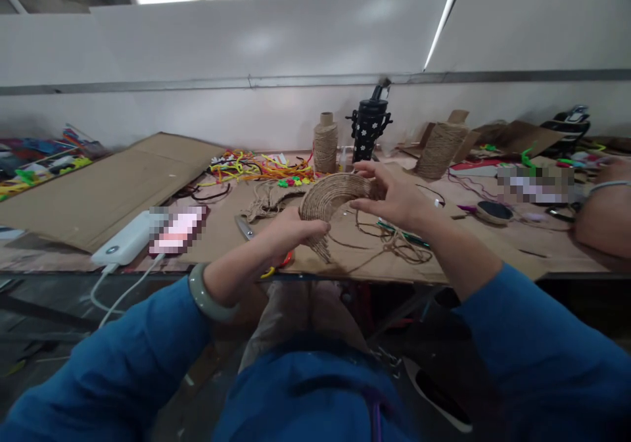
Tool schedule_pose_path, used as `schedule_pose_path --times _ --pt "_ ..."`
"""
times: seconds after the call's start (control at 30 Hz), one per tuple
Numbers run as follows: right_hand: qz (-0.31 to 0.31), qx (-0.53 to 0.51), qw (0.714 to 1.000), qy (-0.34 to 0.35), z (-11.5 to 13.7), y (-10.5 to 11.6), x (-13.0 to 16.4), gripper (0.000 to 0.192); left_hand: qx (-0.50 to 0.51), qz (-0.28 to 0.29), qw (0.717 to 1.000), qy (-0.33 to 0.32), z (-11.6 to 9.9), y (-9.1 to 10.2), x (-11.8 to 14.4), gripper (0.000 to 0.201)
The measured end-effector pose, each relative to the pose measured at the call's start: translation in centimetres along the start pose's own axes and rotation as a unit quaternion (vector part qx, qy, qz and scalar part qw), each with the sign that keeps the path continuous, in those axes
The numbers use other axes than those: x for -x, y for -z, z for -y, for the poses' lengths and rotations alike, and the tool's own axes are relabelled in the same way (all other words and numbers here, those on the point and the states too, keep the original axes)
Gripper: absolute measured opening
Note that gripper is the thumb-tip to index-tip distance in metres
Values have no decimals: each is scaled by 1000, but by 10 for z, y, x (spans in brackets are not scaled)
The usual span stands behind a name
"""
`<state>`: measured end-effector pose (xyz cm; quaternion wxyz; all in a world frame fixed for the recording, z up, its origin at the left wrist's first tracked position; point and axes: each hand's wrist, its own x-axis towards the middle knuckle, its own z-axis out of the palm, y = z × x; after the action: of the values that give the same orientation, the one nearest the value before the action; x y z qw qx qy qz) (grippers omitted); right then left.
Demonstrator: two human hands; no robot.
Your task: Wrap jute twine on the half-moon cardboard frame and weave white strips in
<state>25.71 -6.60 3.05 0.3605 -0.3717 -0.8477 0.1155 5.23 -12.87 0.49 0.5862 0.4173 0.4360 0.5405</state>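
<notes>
I hold a curved, arch-shaped piece wrapped in brown jute cord (329, 198) above the front edge of the table. My left hand (290, 230) grips its lower left end. My right hand (392, 195) pinches its upper right end. Loose jute cord (394, 245) trails from the piece onto the cardboard-covered table (231, 228). Both arms wear blue sleeves, and a pale green bangle (210, 295) sits on my left wrist.
A jute spool (325, 143), a black bottle (369, 126) and a cord-wrapped cone (438, 149) stand at the back. Coloured pipe cleaners (256, 166) lie left of them. A white power bank (125, 239) and phone (177, 230) sit front left. Another person's arm (604, 208) rests at right.
</notes>
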Motion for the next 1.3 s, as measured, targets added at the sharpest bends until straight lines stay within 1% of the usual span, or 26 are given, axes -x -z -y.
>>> schedule_pose_path --times 0.07,0.13,0.27,0.33,0.4,0.47,0.53,0.6,0.63,0.67,0.7,0.73,0.87,0.93,1.0,1.17,1.3 --pt "-16 27 999 37 -7 -7 -6 52 -59 43 997 33 -5 6 -13 21" --pt "-37 34 997 54 -15 -13 -13 40 -110 74 989 59 -11 10 -26 23" --pt "-48 14 998 49 -35 -19 -25 19 -135 89 982 92 -18 13 -47 18" --pt "-44 7 998 42 -45 -21 -29 12 -141 99 980 102 -19 14 -55 16" --pt "-42 -1 999 27 -54 -25 -32 8 -146 111 976 118 -19 15 -62 20" --pt "-35 -12 999 14 -60 -30 -33 6 -139 115 975 134 -20 15 -69 27" --pt "-21 -24 999 8 -63 -37 -32 4 -125 103 979 127 -22 15 -77 32" --pt "-8 -36 999 10 -63 -44 -32 3 -132 72 982 110 -25 14 -88 32" --pt "-3 -41 999 13 -63 -47 -31 4 -149 47 983 101 -26 14 -94 34" --pt "2 -45 999 18 -62 -51 -31 5 -161 39 981 99 -27 14 -100 38" --pt "6 -48 999 25 -62 -54 -31 6 -159 43 981 101 -27 14 -106 42" --pt "8 -50 998 33 -62 -57 -31 7 -161 60 978 119 -25 15 -111 40" --pt "21 -37 997 61 -67 -65 -28 11 -169 162 952 199 -12 18 -125 14" --pt "20 -14 996 82 -72 -68 -27 11 -161 187 946 210 -4 20 -128 9" --pt "7 19 993 115 -77 -69 -25 10 -137 182 951 208 3 21 -129 11" --pt "-36 97 972 213 -79 -69 -24 8 -77 136 961 227 12 19 -129 17" --pt "-39 145 960 236 -78 -68 -23 12 -55 129 961 239 20 18 -128 14"
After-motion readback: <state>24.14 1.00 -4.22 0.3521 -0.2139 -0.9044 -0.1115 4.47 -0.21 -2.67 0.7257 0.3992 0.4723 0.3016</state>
